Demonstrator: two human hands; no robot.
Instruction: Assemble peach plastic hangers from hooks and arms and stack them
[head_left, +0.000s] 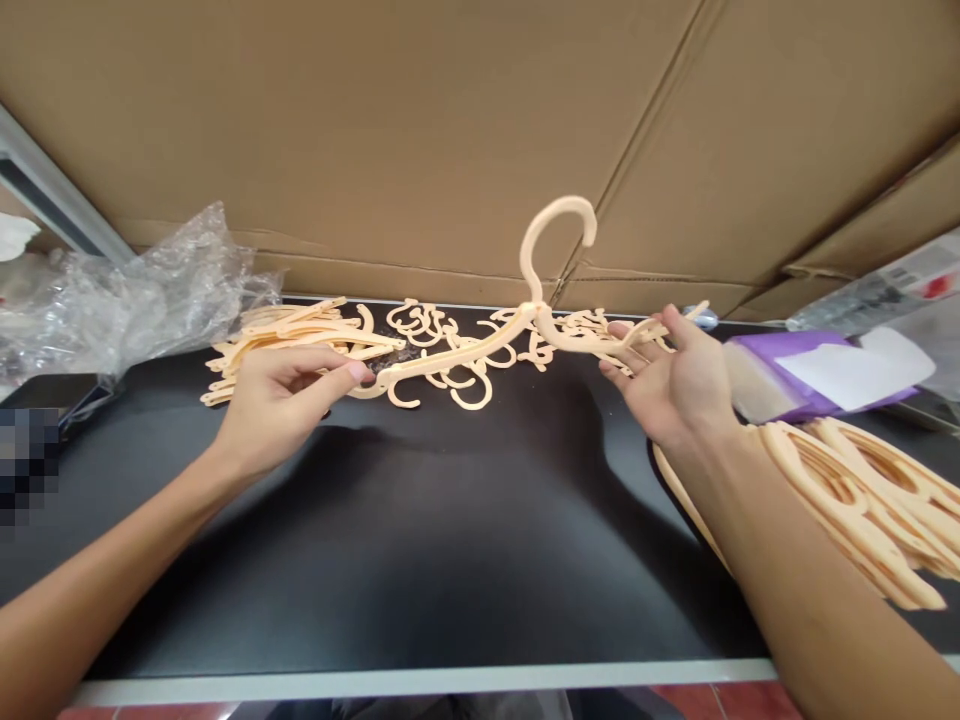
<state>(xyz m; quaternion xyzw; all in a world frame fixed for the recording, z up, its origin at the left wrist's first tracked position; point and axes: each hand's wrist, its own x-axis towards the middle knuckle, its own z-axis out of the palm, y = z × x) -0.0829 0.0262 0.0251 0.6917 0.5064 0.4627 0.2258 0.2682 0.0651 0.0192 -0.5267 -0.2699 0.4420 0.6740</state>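
Observation:
A peach plastic clothes hanger (480, 347) is held up above the black table, hook upward. My left hand (281, 400) pinches its left end between thumb and fingers. The other arm of the hanger runs between the thumb and fingers of my right hand (679, 385), palm turned up. Behind my left hand lies a pile of hanger arms (300, 325). Loose hanger hooks (472, 388) are scattered at the middle back, partly hidden by the held hanger. More small peach pieces (585, 325) lie behind it, near my right fingers.
Stacked peach hangers (862, 500) lie at the right, partly behind my right forearm. A purple package (780, 375) sits beyond them. Crumpled clear plastic (172, 280) and a dark flat object (56, 395) are at the left. Cardboard (375, 130) stands along the back of the table (450, 560).

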